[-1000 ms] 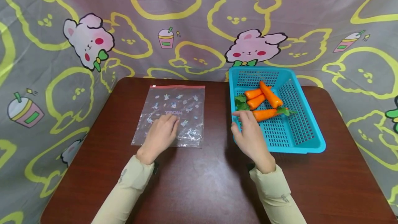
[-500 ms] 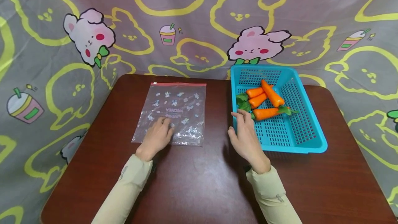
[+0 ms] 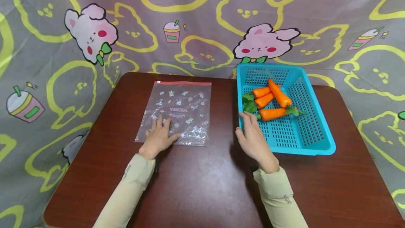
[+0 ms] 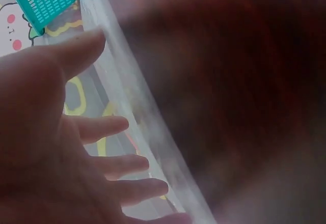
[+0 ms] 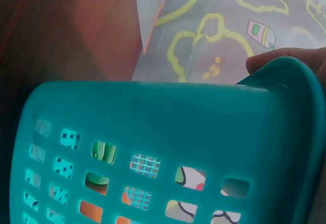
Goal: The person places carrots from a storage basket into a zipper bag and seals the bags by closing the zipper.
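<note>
A clear zip bag (image 3: 197, 120) with small printed figures lies flat on the table, its red strip at the far edge. My left hand (image 3: 158, 137) is spread low over its near left part, fingers straight; in the left wrist view the left hand (image 4: 46, 132) shows nothing in its fingers. To the right stands a blue plastic basket (image 3: 325, 131) holding several orange carrots (image 3: 280, 95) with green tops. My right hand (image 3: 257, 143) is at its left rim, thumb outside and fingers over the edge. In the right wrist view, the basket wall (image 5: 153, 107) hides most of the hand.
The dark brown table (image 3: 202, 189) has rounded far corners. A grey curtain (image 3: 202, 20) with yellow outlines and cartoon rabbits hangs behind and along the sides.
My left hand has shifted slightly left over the bag, and its fingers have uncurled and spread. The right hand stays at the basket rim. The head view has tilted slightly downward.
</note>
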`<state>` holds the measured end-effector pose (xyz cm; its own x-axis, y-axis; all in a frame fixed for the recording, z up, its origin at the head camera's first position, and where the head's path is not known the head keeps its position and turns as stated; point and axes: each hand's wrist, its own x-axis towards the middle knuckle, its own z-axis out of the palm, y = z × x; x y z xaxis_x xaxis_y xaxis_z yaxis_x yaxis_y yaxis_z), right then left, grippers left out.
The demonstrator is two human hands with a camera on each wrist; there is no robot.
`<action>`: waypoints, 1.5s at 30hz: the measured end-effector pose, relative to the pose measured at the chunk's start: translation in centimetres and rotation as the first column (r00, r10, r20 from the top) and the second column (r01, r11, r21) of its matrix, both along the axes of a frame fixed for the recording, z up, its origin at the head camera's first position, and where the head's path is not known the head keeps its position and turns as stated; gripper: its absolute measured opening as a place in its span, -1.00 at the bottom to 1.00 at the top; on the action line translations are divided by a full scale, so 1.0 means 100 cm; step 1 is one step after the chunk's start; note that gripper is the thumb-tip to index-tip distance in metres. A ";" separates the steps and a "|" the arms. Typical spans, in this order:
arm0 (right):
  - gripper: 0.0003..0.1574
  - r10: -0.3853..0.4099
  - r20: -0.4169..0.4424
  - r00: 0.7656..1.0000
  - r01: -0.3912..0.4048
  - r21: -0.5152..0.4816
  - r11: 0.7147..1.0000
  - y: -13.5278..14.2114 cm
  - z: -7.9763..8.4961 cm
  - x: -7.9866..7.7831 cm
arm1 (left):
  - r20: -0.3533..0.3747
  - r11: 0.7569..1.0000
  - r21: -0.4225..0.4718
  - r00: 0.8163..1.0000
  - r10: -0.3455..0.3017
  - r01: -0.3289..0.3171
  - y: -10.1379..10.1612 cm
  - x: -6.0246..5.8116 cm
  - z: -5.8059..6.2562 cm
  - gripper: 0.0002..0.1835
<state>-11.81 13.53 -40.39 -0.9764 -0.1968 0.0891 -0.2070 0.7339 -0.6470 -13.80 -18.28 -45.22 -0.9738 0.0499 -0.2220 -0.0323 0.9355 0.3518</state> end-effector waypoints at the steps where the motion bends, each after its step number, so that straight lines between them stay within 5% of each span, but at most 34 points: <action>1: -0.35 0.002 0.004 1.000 -0.002 0.001 1.000 0.000 0.000 0.000 | 0.017 1.000 0.005 1.000 0.003 -0.003 -0.001 -0.001 0.000 -0.10; 9: -0.34 0.013 0.056 0.998 -0.011 -0.039 0.999 0.006 0.003 -0.004 | 0.105 1.000 0.029 0.995 0.006 -0.009 -0.002 -0.003 -0.001 -0.06; 45: -0.29 -0.005 0.110 0.994 0.011 -0.063 0.998 0.008 0.004 -0.004 | 0.192 0.997 -0.075 0.981 -0.009 0.023 0.014 0.006 0.003 -0.07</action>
<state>-12.20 14.34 -39.97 -0.9825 -0.1863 -0.0062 -0.1267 0.6920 -0.7107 -13.24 -16.85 -44.88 -0.9120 0.0406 -0.4081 -0.0769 0.9605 0.2675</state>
